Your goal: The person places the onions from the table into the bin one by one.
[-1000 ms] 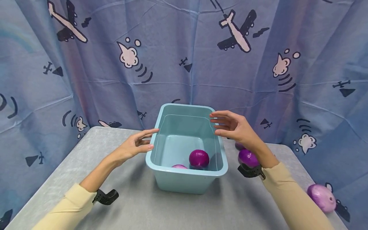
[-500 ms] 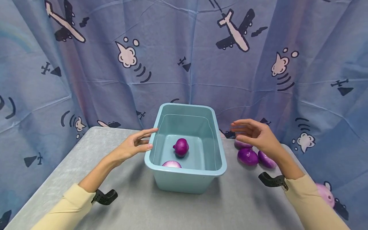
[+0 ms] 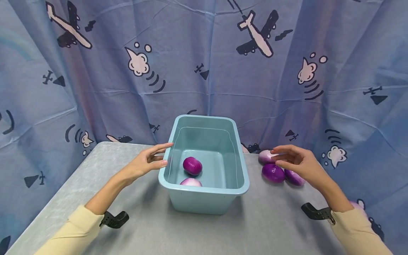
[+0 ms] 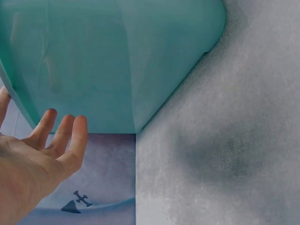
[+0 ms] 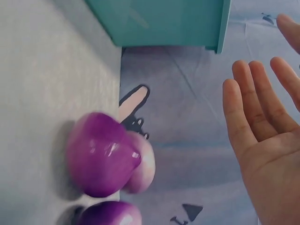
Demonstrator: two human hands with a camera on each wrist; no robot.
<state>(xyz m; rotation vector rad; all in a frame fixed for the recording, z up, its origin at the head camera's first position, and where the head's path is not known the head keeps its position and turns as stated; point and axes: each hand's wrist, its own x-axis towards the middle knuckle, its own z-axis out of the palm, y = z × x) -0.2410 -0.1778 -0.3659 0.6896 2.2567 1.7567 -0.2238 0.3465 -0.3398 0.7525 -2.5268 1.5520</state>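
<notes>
A light-blue plastic tub [image 3: 204,190] stands mid-table. Inside lie a dark purple onion [image 3: 192,166] and a paler pink-purple onion [image 3: 191,182], partly hidden by the front wall. My left hand [image 3: 141,164] is at the tub's left rim with relaxed fingers; in the left wrist view its fingers [image 4: 78,136] spread beside the tub's wall. To the tub's right, my right hand [image 3: 299,163] hovers, fingers loosely extended and holding nothing. Below and beside it sit a pale onion [image 3: 265,157], a dark purple onion [image 3: 273,173] and another purple onion [image 3: 293,177], which the hand partly covers.
Another pink onion [image 3: 358,205] shows at the far right, mostly hidden by my right sleeve. A grey-covered table [image 3: 153,226] carries everything. Behind it hangs a blue curtain [image 3: 178,71] printed with planes. Each wrist wears a black camera mount [image 3: 114,219].
My right hand has moved from over the tub's right rim rightward and down to the onions outside. The dark onion in the tub has rolled left. My left hand stays at the rim.
</notes>
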